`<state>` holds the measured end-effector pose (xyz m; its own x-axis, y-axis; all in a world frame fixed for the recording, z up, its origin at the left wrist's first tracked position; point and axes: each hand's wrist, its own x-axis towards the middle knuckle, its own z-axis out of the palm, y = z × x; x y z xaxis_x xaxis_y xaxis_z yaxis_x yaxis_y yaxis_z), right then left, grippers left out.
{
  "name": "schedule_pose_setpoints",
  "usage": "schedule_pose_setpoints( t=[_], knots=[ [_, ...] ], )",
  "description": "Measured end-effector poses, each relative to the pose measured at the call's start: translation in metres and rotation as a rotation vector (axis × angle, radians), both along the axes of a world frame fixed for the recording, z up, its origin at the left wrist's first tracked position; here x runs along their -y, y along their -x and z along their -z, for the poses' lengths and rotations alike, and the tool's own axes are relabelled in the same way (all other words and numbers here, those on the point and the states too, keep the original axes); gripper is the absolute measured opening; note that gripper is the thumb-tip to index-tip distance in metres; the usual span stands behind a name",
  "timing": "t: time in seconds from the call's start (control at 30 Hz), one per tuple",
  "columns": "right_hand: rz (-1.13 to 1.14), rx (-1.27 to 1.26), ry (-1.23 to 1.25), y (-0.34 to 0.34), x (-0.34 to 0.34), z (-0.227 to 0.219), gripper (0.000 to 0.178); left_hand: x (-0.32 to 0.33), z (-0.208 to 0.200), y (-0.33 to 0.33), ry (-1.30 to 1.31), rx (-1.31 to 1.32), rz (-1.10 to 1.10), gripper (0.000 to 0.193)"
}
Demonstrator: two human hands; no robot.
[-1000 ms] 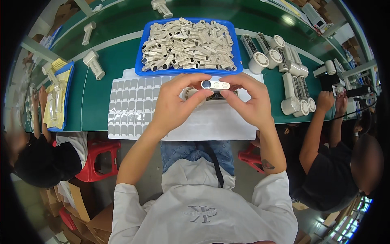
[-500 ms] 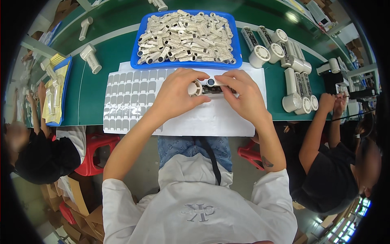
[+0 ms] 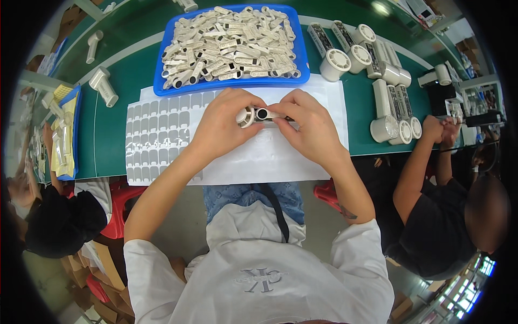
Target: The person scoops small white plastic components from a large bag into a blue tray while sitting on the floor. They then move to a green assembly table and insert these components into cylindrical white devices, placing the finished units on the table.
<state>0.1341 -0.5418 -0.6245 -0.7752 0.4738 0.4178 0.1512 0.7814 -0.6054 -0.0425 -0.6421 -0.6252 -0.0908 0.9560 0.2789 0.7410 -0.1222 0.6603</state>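
Observation:
Over the white paper, my left hand grips the round vented head of a white handheld fan, fingers and thumb curled about it. My right hand pinches a long white handle cover with a black round spot at one end. The cover lies along the fan's handle, its spotted end beside the head; whether it is seated I cannot tell. My fingers hide most of the handle. Beside my left forearm lies a sheet of grey stickers.
Beyond my hands stands a blue tray heaped with white covers. To the right lie several fans, some with exposed circuit boards. Another white fan lies at left. Co-workers sit either side, one with hands near a black fixture.
My right hand has moved slightly left, bringing the cover closer over the fan's handle, so less of the dark circuit board shows. My view has shifted a little.

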Motion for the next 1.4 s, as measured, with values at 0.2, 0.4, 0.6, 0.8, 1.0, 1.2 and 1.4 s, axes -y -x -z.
schedule_pose_setpoints(
  t=[0.2, 0.4, 0.6, 0.8, 1.0, 1.2, 1.4],
  knots=[
    [0.052, 0.017, -0.108, 0.002, 0.009, 0.006, 0.016, -0.001, 0.003, 0.001, -0.092, -0.036, 0.062, 0.039],
    [-0.046, -0.118, 0.03, 0.0, 0.001, 0.019, 0.014, 0.009, 0.005, -0.004, -0.163, -0.241, 0.031, 0.04],
    [-0.196, -0.327, 0.137, -0.01, 0.003, 0.047, 0.022, 0.03, 0.012, -0.021, -0.273, -0.373, -0.008, 0.035],
    [-0.288, -0.188, 0.107, -0.019, 0.001, 0.051, 0.033, 0.017, -0.008, -0.041, 0.113, -0.275, -0.047, 0.041],
    [-0.206, -0.158, -0.06, -0.016, 0.008, 0.059, 0.04, 0.015, -0.003, -0.042, 0.129, -0.302, -0.114, 0.041],
    [-0.194, -0.224, 0.128, -0.013, 0.007, 0.058, 0.041, 0.012, -0.003, -0.035, 0.084, -0.321, -0.083, 0.042],
    [-0.169, -0.152, 0.3, -0.005, 0.006, 0.053, 0.038, 0.013, 0.004, -0.036, 0.071, -0.255, -0.152, 0.042]
  ],
)
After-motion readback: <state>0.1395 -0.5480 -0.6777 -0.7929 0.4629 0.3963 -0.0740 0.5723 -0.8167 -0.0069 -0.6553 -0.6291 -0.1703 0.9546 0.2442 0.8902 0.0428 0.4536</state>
